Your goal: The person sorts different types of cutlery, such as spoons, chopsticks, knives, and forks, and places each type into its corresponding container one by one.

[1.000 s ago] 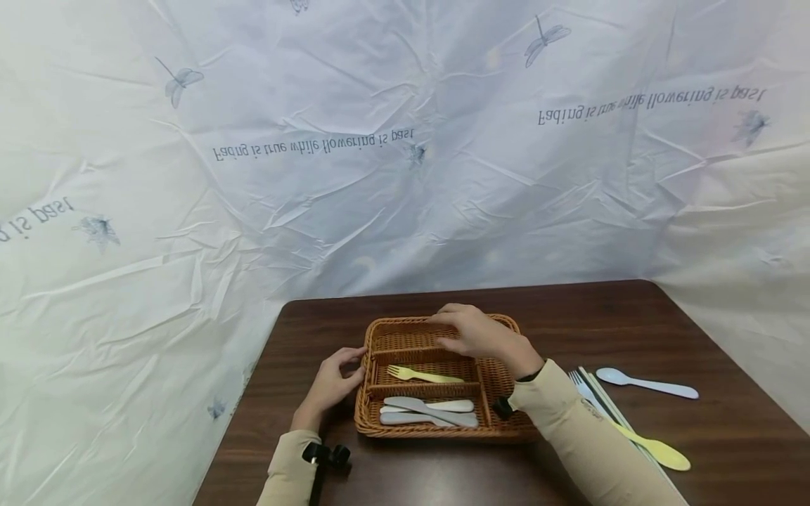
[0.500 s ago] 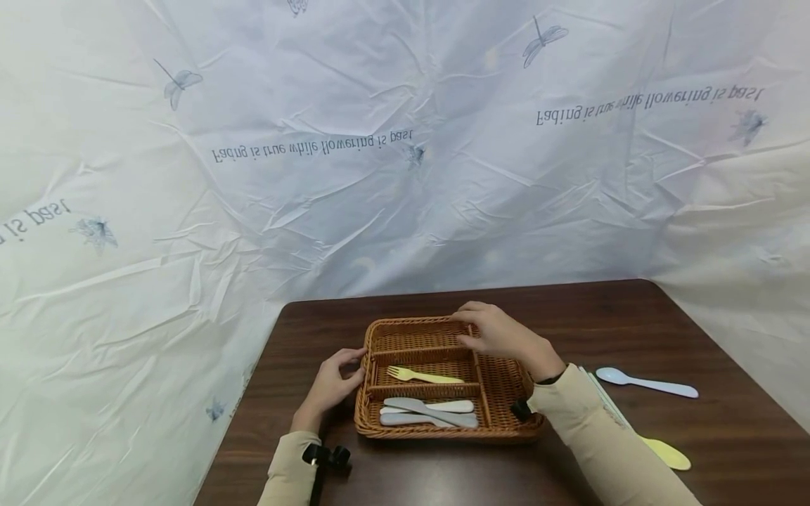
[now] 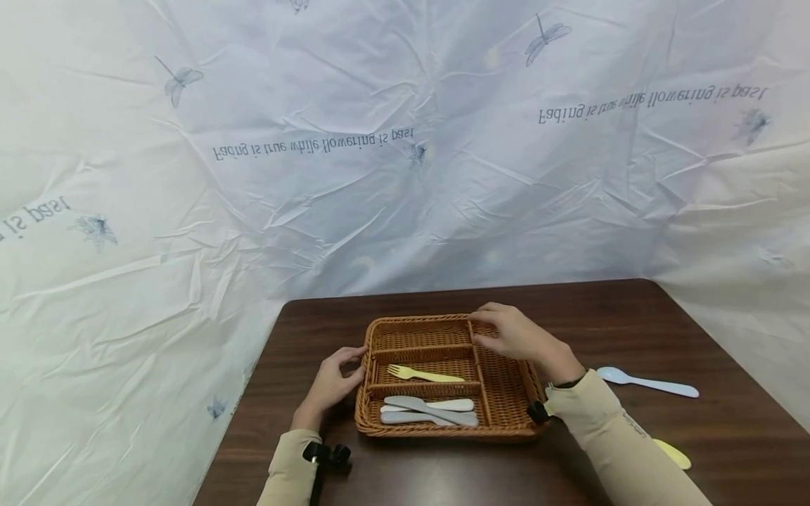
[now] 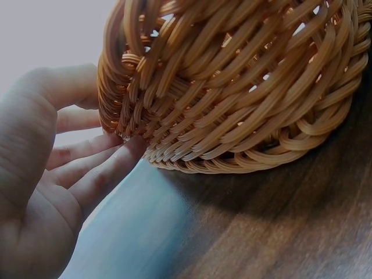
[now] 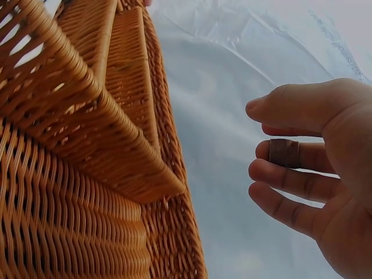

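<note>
A divided wicker basket (image 3: 490, 430) sits on the table. My left hand (image 3: 333, 379) touches its left end; in the left wrist view the extended fingers (image 4: 107, 177) rest against the woven wall. My right hand (image 3: 522, 336) hovers over the far part of the basket, near the divider of the right compartment. The right wrist view shows that hand holding nothing, a dark band (image 5: 284, 153) round one finger. Inside the basket, a yellow fork (image 3: 424, 374) lies in the middle compartment, and several white and grey knives (image 3: 430, 410) lie in the near one.
Right of the basket, a pale blue spoon (image 3: 652, 384) lies on the dark wooden table (image 3: 715, 365). The tip of a yellow spoon (image 3: 673, 454) shows beside my right sleeve (image 3: 623, 436). A white printed sheet (image 3: 354, 211) hangs behind the table.
My right hand has moved rightward from over the back compartment. Its sleeve now hides the fork and chopsticks and most of the yellow spoon on the table. The left hand has stayed put.
</note>
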Available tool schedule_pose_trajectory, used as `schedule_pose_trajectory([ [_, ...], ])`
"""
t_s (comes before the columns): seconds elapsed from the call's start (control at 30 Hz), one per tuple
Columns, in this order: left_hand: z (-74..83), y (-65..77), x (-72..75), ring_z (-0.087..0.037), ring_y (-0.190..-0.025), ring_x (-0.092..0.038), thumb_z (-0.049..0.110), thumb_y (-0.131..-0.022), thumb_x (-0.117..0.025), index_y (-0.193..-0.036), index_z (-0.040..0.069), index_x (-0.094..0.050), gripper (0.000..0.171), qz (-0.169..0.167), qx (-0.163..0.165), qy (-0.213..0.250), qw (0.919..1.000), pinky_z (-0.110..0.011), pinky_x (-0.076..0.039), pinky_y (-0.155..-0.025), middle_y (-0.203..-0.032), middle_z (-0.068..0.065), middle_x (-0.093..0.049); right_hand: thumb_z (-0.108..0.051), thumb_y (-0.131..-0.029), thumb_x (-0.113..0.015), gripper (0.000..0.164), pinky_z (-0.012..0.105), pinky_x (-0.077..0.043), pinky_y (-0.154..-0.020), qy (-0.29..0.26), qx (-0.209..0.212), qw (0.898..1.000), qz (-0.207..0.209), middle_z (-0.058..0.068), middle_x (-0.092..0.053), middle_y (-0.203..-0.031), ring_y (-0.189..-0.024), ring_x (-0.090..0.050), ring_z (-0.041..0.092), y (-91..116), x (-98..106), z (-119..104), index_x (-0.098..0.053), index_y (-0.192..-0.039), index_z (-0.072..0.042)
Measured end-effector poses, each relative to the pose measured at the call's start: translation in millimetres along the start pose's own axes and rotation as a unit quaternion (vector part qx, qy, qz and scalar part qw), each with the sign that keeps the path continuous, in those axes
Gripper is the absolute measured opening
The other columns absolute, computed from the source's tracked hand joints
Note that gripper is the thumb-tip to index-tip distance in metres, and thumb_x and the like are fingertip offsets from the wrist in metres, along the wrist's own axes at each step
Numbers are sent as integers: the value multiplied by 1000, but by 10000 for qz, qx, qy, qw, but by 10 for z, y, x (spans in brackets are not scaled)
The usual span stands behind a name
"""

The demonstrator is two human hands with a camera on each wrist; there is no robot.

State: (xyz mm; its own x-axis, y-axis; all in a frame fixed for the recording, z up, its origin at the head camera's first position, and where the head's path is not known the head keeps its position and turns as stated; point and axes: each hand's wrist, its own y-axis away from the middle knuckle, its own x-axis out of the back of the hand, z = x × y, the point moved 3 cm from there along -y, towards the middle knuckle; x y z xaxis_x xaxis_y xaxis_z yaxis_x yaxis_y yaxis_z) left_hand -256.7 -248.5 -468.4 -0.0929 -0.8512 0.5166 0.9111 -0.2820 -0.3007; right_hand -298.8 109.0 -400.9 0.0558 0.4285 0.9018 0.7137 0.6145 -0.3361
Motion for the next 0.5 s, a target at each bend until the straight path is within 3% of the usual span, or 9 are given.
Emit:
schedule_pose_trajectory([
  [0.27, -3, -4, 1, -38, -111, -60, -1, -91, -60, -131, -9, -56, 41, 9, 10, 28, 10000, -42, -57, -89, -124, -27, -57, -21, -90, -70, 40, 36, -55, -73, -59, -242, 9997, 22, 11, -60, -124, -101, -64, 23, 130, 46, 120, -63, -129, -10],
  [0.5, 2, 4, -8, -38, -111, -60, -1, -92, -60, -131, -8, -56, 40, 11, 28, -27, 10000, -42, -57, -89, -125, -26, -57, -21, -90, -70, 41, 25, -45, -58, -41, -357, 9993, 62, 11, -61, -122, -77, -59, 10, 246, 76, 204, -63, -129, -10],
])
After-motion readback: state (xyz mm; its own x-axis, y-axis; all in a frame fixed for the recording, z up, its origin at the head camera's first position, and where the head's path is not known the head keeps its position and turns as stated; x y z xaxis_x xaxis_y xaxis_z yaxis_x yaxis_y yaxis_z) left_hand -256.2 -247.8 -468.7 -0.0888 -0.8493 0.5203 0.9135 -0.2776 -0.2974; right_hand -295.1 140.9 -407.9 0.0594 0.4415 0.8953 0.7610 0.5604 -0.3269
